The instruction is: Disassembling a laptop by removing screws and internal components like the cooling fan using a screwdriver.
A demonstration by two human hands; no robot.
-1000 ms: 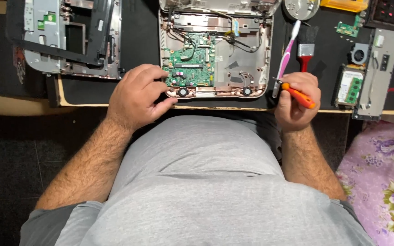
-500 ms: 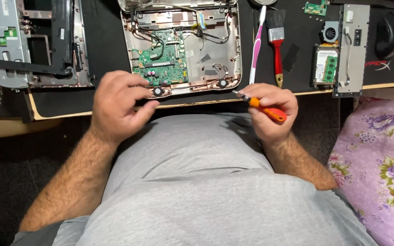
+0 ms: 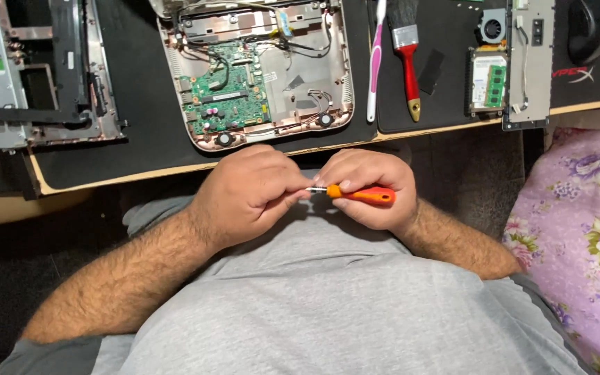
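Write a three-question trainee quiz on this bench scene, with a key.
1. True or false: the right hand holds an orange-handled screwdriver.
2. What does the left hand pinch? A) the red brush B) the screwdriver's metal tip C) the green circuit board
3. Which thing lies between the opened laptop base and the red-handled brush on the black mat?

Key: 1 true; 2 B; 3 the pink-and-white toothbrush.

Count: 2 hands, 1 orange screwdriver (image 3: 362, 195), 1 open laptop base (image 3: 258, 76), 1 paintbrush (image 3: 407, 48), 1 toothbrush (image 3: 376, 62), 1 fan (image 3: 492, 29).
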